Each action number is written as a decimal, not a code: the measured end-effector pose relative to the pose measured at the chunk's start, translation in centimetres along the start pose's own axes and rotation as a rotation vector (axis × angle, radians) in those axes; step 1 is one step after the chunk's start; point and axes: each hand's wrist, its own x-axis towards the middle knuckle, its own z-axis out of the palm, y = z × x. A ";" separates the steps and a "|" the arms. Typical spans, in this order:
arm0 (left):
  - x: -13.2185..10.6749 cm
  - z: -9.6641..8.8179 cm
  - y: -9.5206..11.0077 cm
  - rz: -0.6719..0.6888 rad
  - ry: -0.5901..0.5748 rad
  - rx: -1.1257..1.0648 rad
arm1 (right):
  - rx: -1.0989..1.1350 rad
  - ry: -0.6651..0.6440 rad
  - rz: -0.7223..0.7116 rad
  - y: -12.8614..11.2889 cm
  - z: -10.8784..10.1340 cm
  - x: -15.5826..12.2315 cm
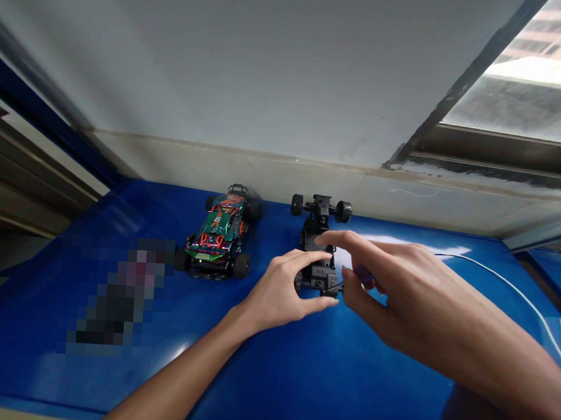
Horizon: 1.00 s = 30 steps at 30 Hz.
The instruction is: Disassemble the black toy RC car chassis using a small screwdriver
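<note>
A black toy car chassis lies on the blue table with its flat plate facing up and two wheels at its far end. My left hand grips its near end, fingers across the top and thumb along the near edge. Over the chassis's right side, my right hand is curled, its index fingertip at the plate's middle. A thin dark rod runs from the right thumb to the chassis's near end. Something dark purplish shows among the right fingers, mostly hidden. I cannot make out what it is.
Left of the chassis stands a toy car with a shiny green and orange body. A pixelated patch hides something farther left. A white cable curves across the blue table at right. Behind is a wall with a window.
</note>
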 end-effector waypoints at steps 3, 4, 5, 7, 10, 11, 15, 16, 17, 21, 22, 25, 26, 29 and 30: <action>0.1 0.0 0.0 0.011 -0.008 -0.006 | 0.028 0.014 0.013 -0.3 -0.4 0.0; 0.1 0.0 0.0 0.013 -0.010 -0.005 | 0.024 0.006 0.022 -0.3 -0.5 0.0; 0.1 0.0 0.0 0.015 -0.013 -0.002 | 0.014 0.001 0.035 -0.3 -0.5 0.1; 0.0 0.0 -0.1 0.017 -0.015 0.005 | -0.015 0.003 0.063 -0.1 -0.4 0.2; 0.0 0.0 -0.2 0.018 -0.016 0.012 | -0.031 -0.010 0.052 0.2 -0.1 0.3; 0.0 0.0 -0.2 0.020 -0.017 0.013 | -0.028 -0.023 0.039 0.3 -0.1 0.3; 0.1 0.0 -0.1 0.034 -0.015 0.016 | -0.018 -0.013 0.021 0.2 -0.1 0.0; 0.1 0.0 -0.1 0.035 -0.013 0.014 | -0.011 0.003 0.018 0.1 -0.1 0.0; 0.1 0.0 -0.1 0.035 -0.012 0.012 | -0.001 0.015 0.010 0.0 -0.2 -0.1; 0.1 -0.1 0.0 0.031 -0.012 0.009 | 0.023 0.031 -0.002 -0.1 -0.4 -0.1; 0.1 -0.1 0.0 0.030 -0.016 0.007 | 0.019 0.024 0.008 -0.1 -0.4 0.0; 0.0 -0.1 -0.1 0.032 -0.027 0.000 | -0.005 -0.001 0.041 0.1 -0.3 0.3; 0.0 -0.1 -0.1 0.034 -0.028 0.000 | -0.006 -0.012 0.040 0.1 -0.2 0.3; 0.0 -0.1 -0.1 0.043 -0.023 0.013 | 0.003 -0.031 0.025 0.3 -0.2 0.2; 0.0 -0.1 -0.1 0.045 -0.022 0.018 | 0.003 -0.021 0.020 0.3 -0.1 0.1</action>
